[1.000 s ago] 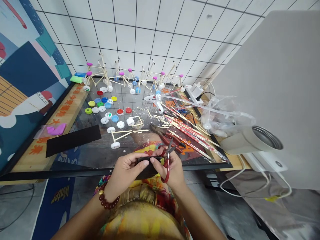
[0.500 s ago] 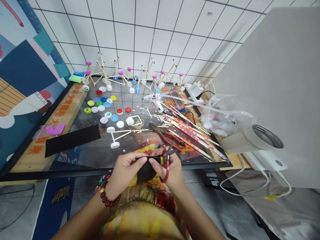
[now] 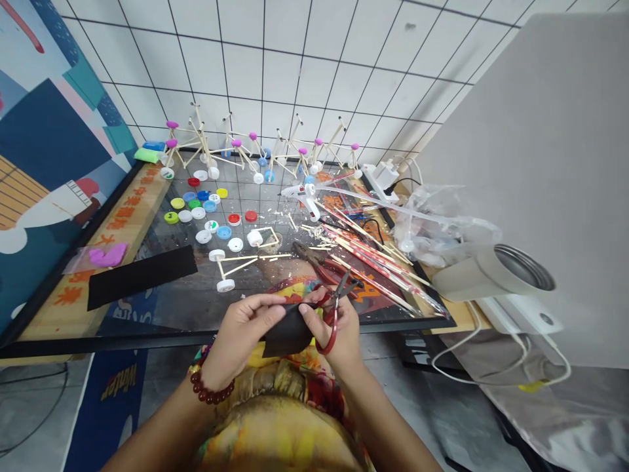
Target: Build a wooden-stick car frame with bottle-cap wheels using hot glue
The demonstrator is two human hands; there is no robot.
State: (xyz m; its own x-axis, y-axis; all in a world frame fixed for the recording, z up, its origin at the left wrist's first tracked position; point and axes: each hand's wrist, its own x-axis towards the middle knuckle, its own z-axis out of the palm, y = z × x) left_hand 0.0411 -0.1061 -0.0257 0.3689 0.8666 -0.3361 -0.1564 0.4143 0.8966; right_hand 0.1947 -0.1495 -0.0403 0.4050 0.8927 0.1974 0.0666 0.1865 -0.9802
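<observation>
Left hand (image 3: 244,333) and right hand (image 3: 346,337) pinch the sheet (image 3: 287,335) between them, scissors (image 3: 337,296) also in the right; its face now shows broader below the thumbs, suggesting a fold loosened.

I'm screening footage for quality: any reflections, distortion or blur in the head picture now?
Head view: the glossy tabletop mirrors the tiled wall, whose lines fan outward, suggesting wide-angle distortion; same view: left hand and right hand show no strong motion blur; the held black sheet shows little detail.
</observation>
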